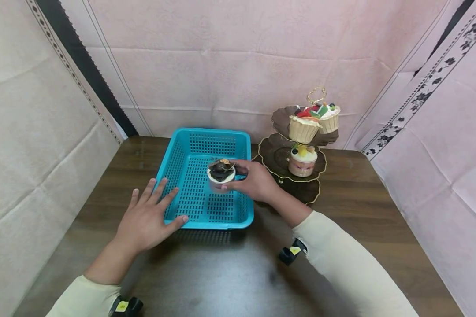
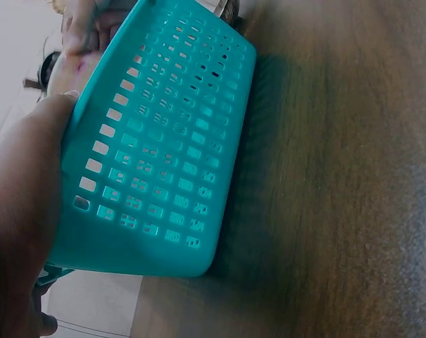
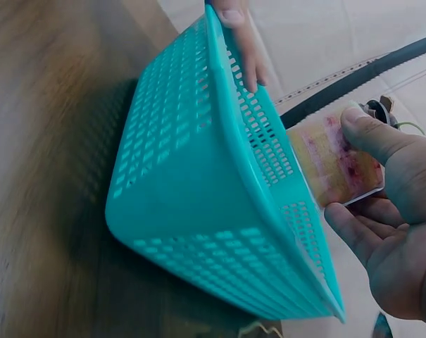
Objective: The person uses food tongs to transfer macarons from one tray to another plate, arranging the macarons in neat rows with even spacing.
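Observation:
My right hand point(image 1: 258, 179) holds a small dessert cup point(image 1: 221, 172) between thumb and fingers, above the blue plastic basket point(image 1: 251, 211). Dark pieces and a bit of orange top the cup's white cream. Through its clear side, the right wrist view shows yellow and pink cake layers point(image 3: 332, 158). My left hand point(image 1: 146, 220) lies with spread, straight fingers over the basket's near left rim. In the left wrist view, the left thumb point(image 2: 58, 105) touches that rim. The floor of the basket is partly hidden beneath the cup and right hand.
Right of the basket stands a tiered brown stand point(image 1: 277, 154) with gold edges. Two cupcakes point(image 1: 303, 130) with fruit toppings sit on its top tier, and another dessert cup point(image 1: 302, 163) on the tier below. Pale cloth point(image 1: 230, 75) hangs behind the wooden table point(image 1: 353, 189).

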Motion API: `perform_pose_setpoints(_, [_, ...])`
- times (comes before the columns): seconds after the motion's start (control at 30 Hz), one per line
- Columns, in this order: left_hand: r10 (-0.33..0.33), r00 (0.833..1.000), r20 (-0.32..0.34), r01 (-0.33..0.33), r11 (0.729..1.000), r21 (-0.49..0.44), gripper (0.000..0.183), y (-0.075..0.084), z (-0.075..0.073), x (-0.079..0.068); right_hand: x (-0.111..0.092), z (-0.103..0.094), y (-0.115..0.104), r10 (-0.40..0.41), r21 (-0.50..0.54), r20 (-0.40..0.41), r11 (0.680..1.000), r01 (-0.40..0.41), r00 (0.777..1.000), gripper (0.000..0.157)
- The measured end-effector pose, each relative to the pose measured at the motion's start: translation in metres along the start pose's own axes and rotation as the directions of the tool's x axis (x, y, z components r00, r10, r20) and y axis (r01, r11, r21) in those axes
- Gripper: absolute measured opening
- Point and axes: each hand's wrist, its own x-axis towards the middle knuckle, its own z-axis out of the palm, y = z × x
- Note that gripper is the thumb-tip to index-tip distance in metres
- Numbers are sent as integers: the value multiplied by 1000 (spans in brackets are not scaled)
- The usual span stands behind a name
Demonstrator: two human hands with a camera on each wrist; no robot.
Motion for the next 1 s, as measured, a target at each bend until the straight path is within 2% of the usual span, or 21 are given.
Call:
perform_pose_setpoints(0.33, [12, 1000, -4, -12, 1000, -7, 92, -1, -1, 0, -30, -32, 10, -3, 7, -87, 1000, 4, 996, 69])
perform_pose_setpoints(0.73, [30, 999, -14, -30, 1000, -3, 94, -1, 0, 1, -76, -64, 33, 77, -67, -118, 994, -85, 990, 70])
perform_pose_setpoints(1.0, [36, 999, -21, -37, 999, -9, 93, -1, -1, -1, -103, -74, 50, 131, -110, -136, 983, -147, 982, 68])
